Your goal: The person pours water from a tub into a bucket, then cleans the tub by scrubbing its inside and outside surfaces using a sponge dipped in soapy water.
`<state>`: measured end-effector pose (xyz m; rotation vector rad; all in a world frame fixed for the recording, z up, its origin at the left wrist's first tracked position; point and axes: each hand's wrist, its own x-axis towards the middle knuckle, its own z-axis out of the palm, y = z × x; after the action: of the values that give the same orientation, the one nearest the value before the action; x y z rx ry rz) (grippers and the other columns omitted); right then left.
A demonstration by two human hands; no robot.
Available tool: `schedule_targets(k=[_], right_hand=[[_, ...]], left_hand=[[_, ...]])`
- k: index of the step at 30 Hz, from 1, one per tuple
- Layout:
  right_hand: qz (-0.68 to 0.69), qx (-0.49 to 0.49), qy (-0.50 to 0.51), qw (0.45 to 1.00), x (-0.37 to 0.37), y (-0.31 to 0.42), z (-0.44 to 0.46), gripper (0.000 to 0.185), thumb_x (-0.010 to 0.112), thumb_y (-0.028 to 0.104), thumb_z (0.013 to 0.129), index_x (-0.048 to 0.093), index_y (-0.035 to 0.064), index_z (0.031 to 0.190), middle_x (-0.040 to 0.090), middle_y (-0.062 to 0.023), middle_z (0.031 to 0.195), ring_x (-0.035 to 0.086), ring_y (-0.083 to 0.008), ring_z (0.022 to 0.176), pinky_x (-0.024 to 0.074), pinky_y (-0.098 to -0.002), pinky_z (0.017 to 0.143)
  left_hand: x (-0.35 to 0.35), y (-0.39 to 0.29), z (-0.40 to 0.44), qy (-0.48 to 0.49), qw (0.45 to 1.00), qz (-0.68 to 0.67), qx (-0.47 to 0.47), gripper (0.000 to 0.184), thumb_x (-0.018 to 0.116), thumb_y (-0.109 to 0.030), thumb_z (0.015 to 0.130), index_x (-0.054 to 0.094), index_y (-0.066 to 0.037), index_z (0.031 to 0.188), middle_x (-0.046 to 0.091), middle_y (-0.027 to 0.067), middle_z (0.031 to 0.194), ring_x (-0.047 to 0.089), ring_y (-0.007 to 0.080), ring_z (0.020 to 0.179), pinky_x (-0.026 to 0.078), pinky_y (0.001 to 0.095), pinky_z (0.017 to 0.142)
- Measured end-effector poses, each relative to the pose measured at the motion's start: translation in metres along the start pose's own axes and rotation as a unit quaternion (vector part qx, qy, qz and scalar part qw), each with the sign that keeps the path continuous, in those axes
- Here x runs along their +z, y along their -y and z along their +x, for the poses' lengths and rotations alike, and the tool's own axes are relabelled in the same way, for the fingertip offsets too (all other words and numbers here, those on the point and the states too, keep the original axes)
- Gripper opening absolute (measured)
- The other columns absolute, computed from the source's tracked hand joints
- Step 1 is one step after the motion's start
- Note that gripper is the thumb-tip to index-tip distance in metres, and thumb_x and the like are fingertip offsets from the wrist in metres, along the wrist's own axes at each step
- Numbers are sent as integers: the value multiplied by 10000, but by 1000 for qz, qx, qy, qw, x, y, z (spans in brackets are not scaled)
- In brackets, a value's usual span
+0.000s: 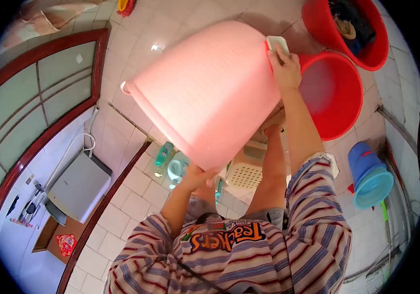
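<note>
Right now my left hand [199, 177] grips a pink plastic tub [210, 93] by its rim; my right hand [285, 68] presses a pale rectangular block [277, 44] to it. Below both, a striped cloth shirt [249, 262] reads "Teachers".

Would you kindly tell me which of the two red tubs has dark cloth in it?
The upper-right red tub, farther from the person, holds the dark cloth; the other red tub, closer to the right hand, shows only cloudy contents.

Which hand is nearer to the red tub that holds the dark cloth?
The right hand: it holds a pale block against the pink tub, on the side toward the red tub. The left hand grips the pink tub's rim, farther away.
</note>
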<state>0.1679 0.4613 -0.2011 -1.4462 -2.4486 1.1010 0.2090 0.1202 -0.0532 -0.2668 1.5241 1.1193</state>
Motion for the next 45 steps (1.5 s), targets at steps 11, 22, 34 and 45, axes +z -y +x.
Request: schedule_targets(k=[11,22,34,45], right_hand=[[211,-286,135,925,-17,114,-142,375,637,191,754,639,258,1123,536,-110,1169,535,-310,978,453,-394,844],[141,-191,140,961,-2,92,-106,376,631,277,781,618,229,1154,585,-122,1068,557,-324,951,456,-404,839],[-41,-163,-56,984,-7,-33,-2,467,673,277,738,589,271,1198,529,-137,1018,533,-327,917,466,-405,786],[37,398,-87,912,17,-313,2,629,628,377,804,421,169,1361,537,-122,1241,536,-275,1071,407,-361,945]], left_hand=[[3,-47,27,-131,977,-95,136,496,601,36,761,440,56,1230,542,130,1159,551,234,1035,473,343,858],[19,-47,29,-94,993,8,74,414,637,-10,797,489,31,1181,572,109,1097,571,196,980,478,310,811],[1,-43,18,-108,994,7,18,426,617,34,787,484,32,1191,570,119,1123,564,201,1016,481,319,855],[7,-80,8,-194,978,29,69,453,634,100,752,504,44,1183,600,135,1096,585,219,998,491,333,858]])
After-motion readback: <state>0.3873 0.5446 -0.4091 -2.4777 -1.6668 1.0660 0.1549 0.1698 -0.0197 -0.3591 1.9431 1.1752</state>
